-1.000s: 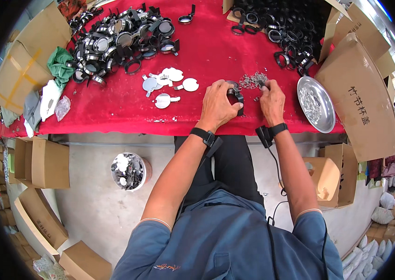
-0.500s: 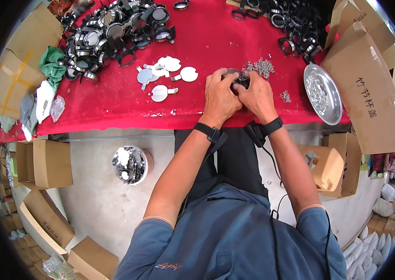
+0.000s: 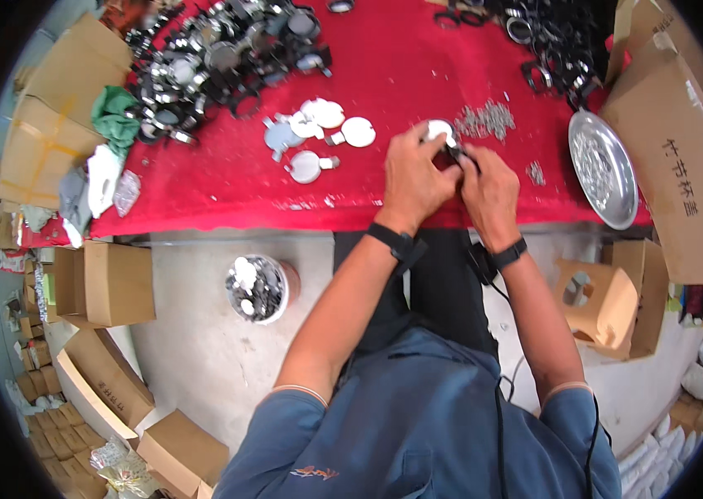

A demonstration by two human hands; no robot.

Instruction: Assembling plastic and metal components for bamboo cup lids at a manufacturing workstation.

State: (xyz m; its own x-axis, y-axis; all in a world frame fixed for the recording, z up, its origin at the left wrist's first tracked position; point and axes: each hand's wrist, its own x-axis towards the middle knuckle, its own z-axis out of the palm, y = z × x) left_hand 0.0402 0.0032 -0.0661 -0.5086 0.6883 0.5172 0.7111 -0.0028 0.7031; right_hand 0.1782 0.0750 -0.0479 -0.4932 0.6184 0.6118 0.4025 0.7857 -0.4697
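Note:
Over the near part of a red-covered table [image 3: 418, 71], my two hands are closed on a small round lid-like piece [image 3: 440, 130] with a white face and black parts. My left hand [image 3: 414, 176] grips its left side, with the thumb across toward the right. My right hand [image 3: 491, 190] pinches its black edge from the right; the fingers hide much of the piece. Left of my hands lie several flat discs with short tabs, including a white disc [image 3: 358, 132] and a grey disc [image 3: 280, 138]. Just beyond my right hand spreads a heap of tiny metal parts [image 3: 488, 121].
Heaps of black-rimmed round pieces stand at the back left [image 3: 222, 56] and back right [image 3: 555, 46]. A metal dish [image 3: 620, 214] of small parts leans near a tall cardboard box [image 3: 674, 141]. Below the table are a bucket [image 3: 289, 287] and an open carton [image 3: 124, 283].
The round piece, mostly dark between my fingers before, now shows a white face. My right hand has drawn slightly back from my left. The whole view has shifted a little sideways.

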